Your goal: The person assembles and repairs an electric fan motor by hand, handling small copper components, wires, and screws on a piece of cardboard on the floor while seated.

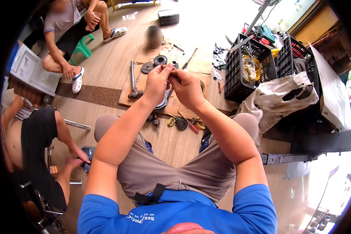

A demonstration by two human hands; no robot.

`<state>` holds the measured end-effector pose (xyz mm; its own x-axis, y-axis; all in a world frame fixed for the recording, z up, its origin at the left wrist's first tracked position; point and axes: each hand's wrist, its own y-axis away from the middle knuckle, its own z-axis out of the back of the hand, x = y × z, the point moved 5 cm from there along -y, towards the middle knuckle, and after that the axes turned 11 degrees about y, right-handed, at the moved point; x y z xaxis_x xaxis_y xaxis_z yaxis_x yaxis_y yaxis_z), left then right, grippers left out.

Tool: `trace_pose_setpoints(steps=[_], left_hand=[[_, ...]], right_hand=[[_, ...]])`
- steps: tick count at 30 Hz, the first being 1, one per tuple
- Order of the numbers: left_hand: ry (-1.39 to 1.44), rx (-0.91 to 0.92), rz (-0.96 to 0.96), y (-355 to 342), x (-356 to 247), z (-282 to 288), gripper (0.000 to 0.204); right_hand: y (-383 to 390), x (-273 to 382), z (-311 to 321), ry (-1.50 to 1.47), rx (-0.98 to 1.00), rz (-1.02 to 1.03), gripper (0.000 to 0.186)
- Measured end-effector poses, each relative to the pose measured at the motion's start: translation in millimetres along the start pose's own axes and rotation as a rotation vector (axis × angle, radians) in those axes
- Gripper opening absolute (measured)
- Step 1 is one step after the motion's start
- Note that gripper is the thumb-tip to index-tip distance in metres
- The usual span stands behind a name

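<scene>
My left hand and my right hand meet over a flat sheet of cardboard on the floor. Both have their fingers closed, thumbs and fingertips pressed together around something small, which the fingers mostly hide. Just beyond them lies a black ring-shaped part, with a dark round part beside it. To the left of my hands rests a grey metal T-shaped tool. A toothed ring shows partly behind my right wrist. A long thin tool lies farther off.
Between my knees lie a red-handled tool, a black round part and a dark part with a thin shaft. Black crates and a dirty white sack stand right. Two people sit left, one on a green stool.
</scene>
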<state>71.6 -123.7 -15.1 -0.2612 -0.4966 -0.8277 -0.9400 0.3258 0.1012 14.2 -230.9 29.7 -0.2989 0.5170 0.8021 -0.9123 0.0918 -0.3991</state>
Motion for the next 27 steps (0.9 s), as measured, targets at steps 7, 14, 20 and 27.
trace_pose_setpoints(steps=[7,14,20,27], left_hand=[[-0.079,-0.056,-0.074,8,-4,-9,0.028],[0.125,-0.035,-0.064,-3,-20,6,0.031],[0.345,-0.062,-0.046,-11,-26,12,0.033],[0.512,-0.056,0.014,-3,-38,8,0.034]], right_hand=[[1,-3,-5,0.106,-0.04,0.083,0.012],[1,0,-7,0.093,-0.039,0.069,0.012],[4,-1,-13,0.109,-0.019,0.091,0.012],[6,-3,-17,0.061,0.059,-0.041,0.012]])
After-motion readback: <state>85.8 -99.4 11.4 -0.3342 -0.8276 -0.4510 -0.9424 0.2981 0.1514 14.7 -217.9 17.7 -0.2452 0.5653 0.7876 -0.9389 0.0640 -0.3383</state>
